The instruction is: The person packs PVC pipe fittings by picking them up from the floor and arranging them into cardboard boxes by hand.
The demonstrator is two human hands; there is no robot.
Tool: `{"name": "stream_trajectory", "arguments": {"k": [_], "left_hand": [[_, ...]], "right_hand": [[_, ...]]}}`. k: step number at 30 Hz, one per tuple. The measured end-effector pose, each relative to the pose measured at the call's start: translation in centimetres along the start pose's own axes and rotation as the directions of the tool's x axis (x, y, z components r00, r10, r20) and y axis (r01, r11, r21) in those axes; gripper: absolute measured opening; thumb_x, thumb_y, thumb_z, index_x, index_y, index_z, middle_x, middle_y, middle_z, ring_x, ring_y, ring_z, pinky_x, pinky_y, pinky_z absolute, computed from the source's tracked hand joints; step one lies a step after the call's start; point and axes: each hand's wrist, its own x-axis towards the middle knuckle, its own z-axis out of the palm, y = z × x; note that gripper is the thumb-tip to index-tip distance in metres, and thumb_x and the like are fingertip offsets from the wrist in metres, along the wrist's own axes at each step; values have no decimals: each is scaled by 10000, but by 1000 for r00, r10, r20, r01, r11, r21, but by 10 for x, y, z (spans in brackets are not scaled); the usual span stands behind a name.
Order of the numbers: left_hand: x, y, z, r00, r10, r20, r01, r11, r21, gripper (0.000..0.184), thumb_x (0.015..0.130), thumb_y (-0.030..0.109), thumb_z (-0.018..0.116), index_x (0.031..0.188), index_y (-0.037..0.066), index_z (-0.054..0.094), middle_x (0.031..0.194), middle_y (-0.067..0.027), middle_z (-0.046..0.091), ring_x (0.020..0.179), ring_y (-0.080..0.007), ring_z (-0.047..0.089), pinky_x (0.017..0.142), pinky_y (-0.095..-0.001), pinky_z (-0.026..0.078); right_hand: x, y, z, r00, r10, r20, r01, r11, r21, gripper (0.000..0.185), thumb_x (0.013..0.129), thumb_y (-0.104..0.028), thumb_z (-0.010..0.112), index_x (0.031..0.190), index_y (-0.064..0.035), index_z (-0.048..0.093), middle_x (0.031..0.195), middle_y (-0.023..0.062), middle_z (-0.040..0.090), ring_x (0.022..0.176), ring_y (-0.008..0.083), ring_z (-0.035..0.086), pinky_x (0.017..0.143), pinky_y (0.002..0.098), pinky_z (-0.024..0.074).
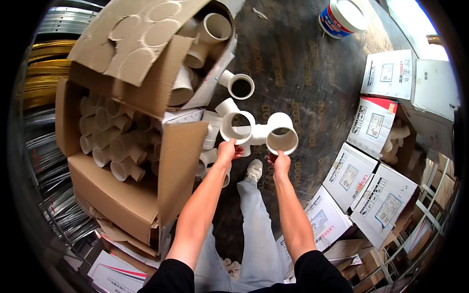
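Note:
My left hand (pixel 230 151) is closed on the lower rim of a white pipe tee (pixel 224 128), whose round opening faces up. To its right, my right hand (pixel 279 162) grips the near rim of another white pipe tee (pixel 282 142), with the thumb on the rim. The side branches of the two fittings point towards each other. Just beyond them, a loose white fitting (pixel 241 87) lies on the dark floor. More white fittings (pixel 211 131) are beside and below my left hand, partly hidden by it.
An open cardboard box (pixel 183 171) of white fittings stands at left, with another box (pixel 146 29) behind it. White cartons (pixel 349 176) are stacked at right. A white and blue bucket (pixel 337 22) stands at the far right. My shoe (pixel 254 171) is below my hands.

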Motion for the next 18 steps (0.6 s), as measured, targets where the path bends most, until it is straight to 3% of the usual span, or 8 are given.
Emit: {"name": "stream_trajectory", "arguments": {"k": [2,4,8,10,14,15,17,18], "left_hand": [[-40,7,-6,996,84,35,-85,996,22,370,967,289,500,869,-25,671,793,-127,717,684,-210,703,594,-308,543],[-78,12,-20,985,147,95,-146,989,-16,381,972,291,515,827,-16,686,767,-120,717,679,-210,695,622,-323,543],[-153,25,-62,923,331,195,-293,935,-197,352,1002,276,537,970,-42,684,783,-126,715,649,-198,683,608,-310,528],[-191,34,-90,875,430,220,-352,880,-318,343,985,293,568,1054,-32,655,821,-114,705,683,-189,681,620,-307,533],[-231,30,-152,826,555,95,-429,730,-532,393,955,315,616,1164,-19,605,936,-112,701,760,-205,694,629,-320,556],[-236,28,-169,815,575,71,-440,693,-571,360,971,241,555,1246,8,546,920,-127,683,722,-222,688,564,-321,554],[-243,24,-206,815,580,-6,-456,634,-624,349,972,252,553,1224,11,548,887,-119,671,693,-224,681,548,-314,544],[-256,31,-221,812,575,-100,-524,644,-558,388,973,299,568,1226,7,537,877,-118,665,652,-226,667,533,-305,528]], "right_hand": [[-38,-12,-6,998,-54,-18,54,998,39,341,988,-245,513,936,48,678,781,106,707,662,181,677,592,300,536],[-76,-20,-12,992,-127,15,126,989,78,354,1011,-287,531,1001,38,670,822,106,717,659,180,672,601,295,534],[-152,-40,-15,928,-351,121,335,933,134,442,1002,-400,605,1130,22,642,912,106,715,665,171,661,627,298,537],[-182,-48,-9,878,-443,183,412,893,183,412,996,-370,616,1151,12,622,915,104,698,737,193,673,662,338,552],[-225,-41,26,800,-552,237,503,831,236,362,1010,-314,565,1143,20,610,945,112,673,763,222,662,675,359,534],[-227,-36,37,770,-599,221,548,797,253,351,1015,-297,544,1145,23,607,951,115,672,749,225,654,672,355,528],[-235,-29,56,751,-571,330,534,820,204,346,1029,-287,509,1145,24,608,950,97,669,732,192,638,672,319,504],[-250,-34,77,715,-593,370,565,802,193,338,1036,-259,507,1126,46,625,967,81,676,822,160,619,735,306,485]]}}
